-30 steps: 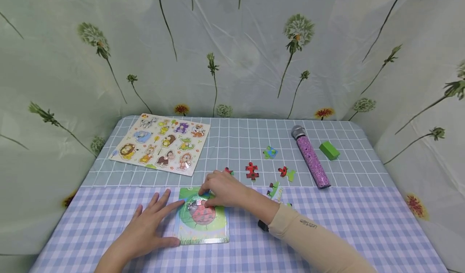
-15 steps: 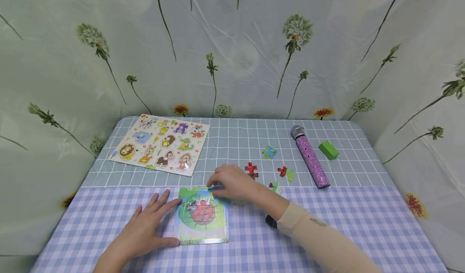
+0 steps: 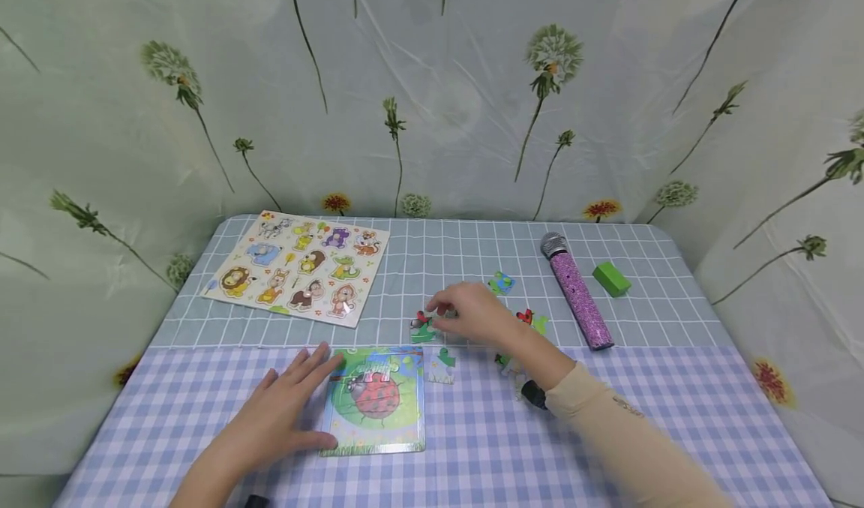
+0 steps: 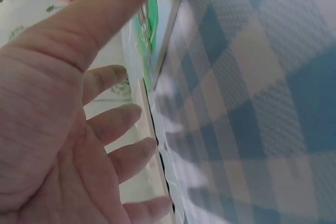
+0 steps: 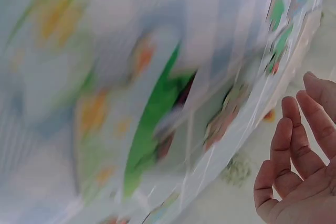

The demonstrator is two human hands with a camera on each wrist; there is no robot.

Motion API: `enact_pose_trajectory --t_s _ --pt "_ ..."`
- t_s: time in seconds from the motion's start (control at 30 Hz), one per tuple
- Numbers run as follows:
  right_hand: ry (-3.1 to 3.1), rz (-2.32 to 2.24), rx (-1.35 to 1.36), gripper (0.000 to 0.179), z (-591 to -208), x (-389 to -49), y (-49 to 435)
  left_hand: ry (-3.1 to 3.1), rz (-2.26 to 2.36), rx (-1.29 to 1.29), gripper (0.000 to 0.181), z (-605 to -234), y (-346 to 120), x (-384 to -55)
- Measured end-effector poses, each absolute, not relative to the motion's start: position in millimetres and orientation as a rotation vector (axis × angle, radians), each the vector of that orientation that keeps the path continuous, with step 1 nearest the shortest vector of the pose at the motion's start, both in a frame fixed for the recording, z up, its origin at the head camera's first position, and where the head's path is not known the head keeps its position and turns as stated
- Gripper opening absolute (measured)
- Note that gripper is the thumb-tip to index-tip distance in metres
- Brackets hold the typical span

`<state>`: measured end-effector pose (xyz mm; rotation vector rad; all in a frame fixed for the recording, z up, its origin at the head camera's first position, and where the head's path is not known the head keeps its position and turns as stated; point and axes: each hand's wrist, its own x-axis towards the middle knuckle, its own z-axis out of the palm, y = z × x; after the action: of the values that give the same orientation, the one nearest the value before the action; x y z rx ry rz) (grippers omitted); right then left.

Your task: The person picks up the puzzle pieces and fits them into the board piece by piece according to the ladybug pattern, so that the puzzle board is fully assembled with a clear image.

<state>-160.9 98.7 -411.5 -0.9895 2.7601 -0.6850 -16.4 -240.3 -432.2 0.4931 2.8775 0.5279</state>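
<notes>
The left hand (image 3: 280, 410), fingers spread, touches the ladybug puzzle (image 3: 378, 410); the right hand (image 3: 478, 314) (fingers relaxed) hovers near a loose piece (image 3: 424, 334).

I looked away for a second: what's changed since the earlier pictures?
The right-hand grip moved off the ladybug puzzle, rightward and forward, to the loose pieces; no piece shows in it. The left-hand grip shifted slightly forward at the puzzle's left edge. Animal board, microphone and green block stayed put.
</notes>
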Motion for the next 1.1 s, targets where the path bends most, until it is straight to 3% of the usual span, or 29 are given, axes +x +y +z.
enact_pose_trajectory --t_s 0.13,0.4,1.1 --pt "2.775 -0.689 -0.872 0.022 -406.1 -171.6 115.5 2.865 0.533 0.540 0.119 -428.9 -234.6 -21.7" --pt "2.869 -0.638 -0.706 0.027 -400.2 -188.8 144.2 2.831 0.543 0.660 0.108 -428.8 -223.9 -33.8" --pt "3.034 -0.537 -0.391 0.048 -412.9 -210.1 185.6 2.759 0.493 0.677 0.094 -429.3 -211.6 -41.0"
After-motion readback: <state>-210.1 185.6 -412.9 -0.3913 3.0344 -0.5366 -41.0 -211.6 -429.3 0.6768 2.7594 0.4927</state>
